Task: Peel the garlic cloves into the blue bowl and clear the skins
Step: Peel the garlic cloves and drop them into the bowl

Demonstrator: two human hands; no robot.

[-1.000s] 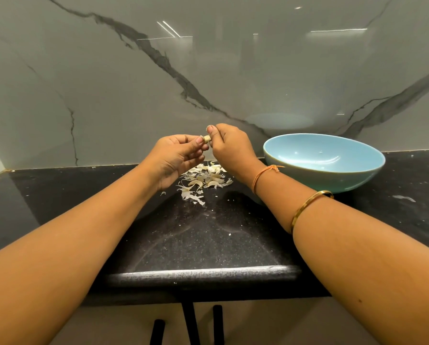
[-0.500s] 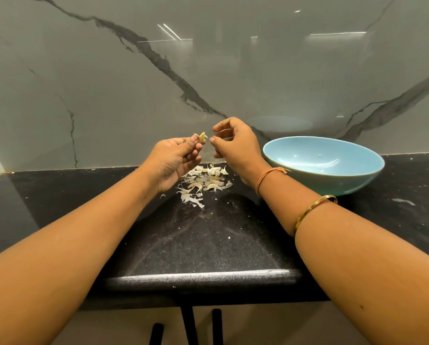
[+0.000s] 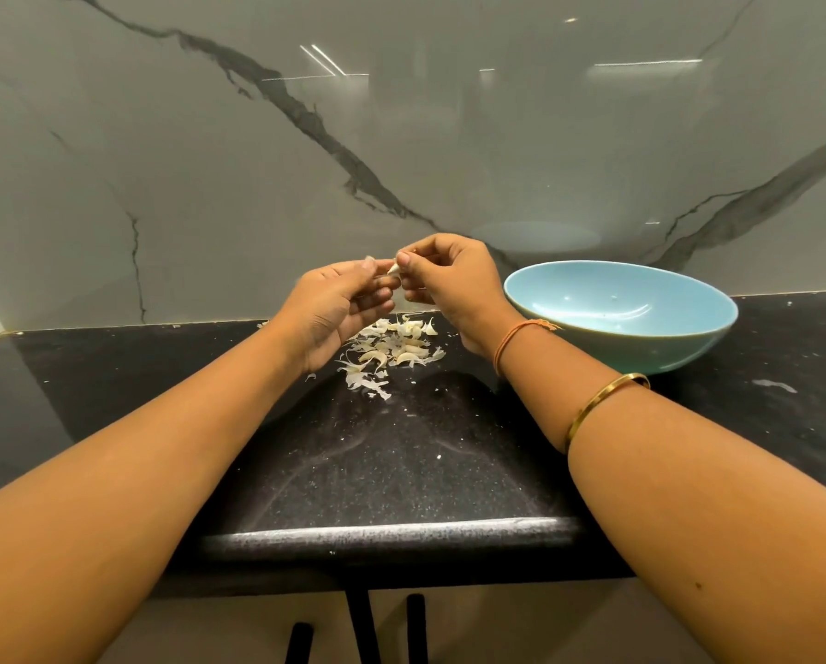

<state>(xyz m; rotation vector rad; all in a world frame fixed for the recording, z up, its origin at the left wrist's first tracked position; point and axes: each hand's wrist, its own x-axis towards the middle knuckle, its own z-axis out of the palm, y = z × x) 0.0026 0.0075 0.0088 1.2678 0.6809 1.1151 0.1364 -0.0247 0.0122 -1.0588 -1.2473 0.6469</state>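
Pinching a small pale garlic clove (image 3: 394, 269) between them, the left hand (image 3: 339, 304) and the right hand (image 3: 449, 285) meet in the air above the black countertop (image 3: 401, 462), fingertips almost touching. The clove sits right at the tips: the left thumb and forefinger close on it from one side and the right thumb and forefinger from the other, while the remaining fingers of both hands curl loosely inward. A thin flake of skin (image 3: 368, 257) sticks up at the left thumb tip (whether it is attached to the clove cannot be told). Directly below the hands, on the countertop, lies a loose pile of skins (image 3: 391, 352), with some plumper curved pieces among them that may be cloves. The blue bowl (image 3: 641, 342) stands on the countertop to the right of the pile, near the right wrist but apart from it, close to the grey veined backsplash (image 3: 209, 160). The right forearm carries an orange thread (image 3: 516, 337) at the wrist and a gold bangle (image 3: 602, 404) further up.
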